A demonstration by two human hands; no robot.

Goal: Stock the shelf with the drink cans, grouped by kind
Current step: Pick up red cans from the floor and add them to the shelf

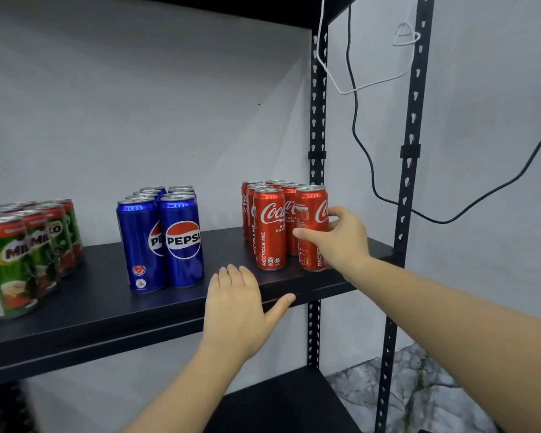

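A: Gripping the front-right Coke can (310, 228), the right hand (344, 239) has its thumb across the can's front and its fingers curled round the right side. Can stands upright on the shelf (107, 307), base on the board.

B: Position of that can relative to the group?

A: It is at the near right corner of the Coke cans (269, 226), just beside the front-left red can. The group stands in two columns running back toward the wall (138, 104). Exact count not readable; rear cans are mostly hidden.

B: Left hand?

A: The left hand (238, 314) lies flat on the shelf's front edge, palm down, fingers straight and together, thumb spread out to the right along the lip. It holds nothing. It sits between the Pepsi and Coke groups, closer to the viewer than either.

B: Other stock?

A: Pepsi cans (163, 239), blue, in two columns at mid-shelf, well apart from the Cokes. Milo cans (28, 254), green, at the left end, partly cut off by the frame edge and slightly blurred. All three kinds stand in separate clusters, upright.

B: Surroundings?

A: Black slotted posts (317, 120) at the right end of the rack. A black cable (366, 151) and a white cable (356, 85) hang between them. A lower board (278, 401) shows beneath.
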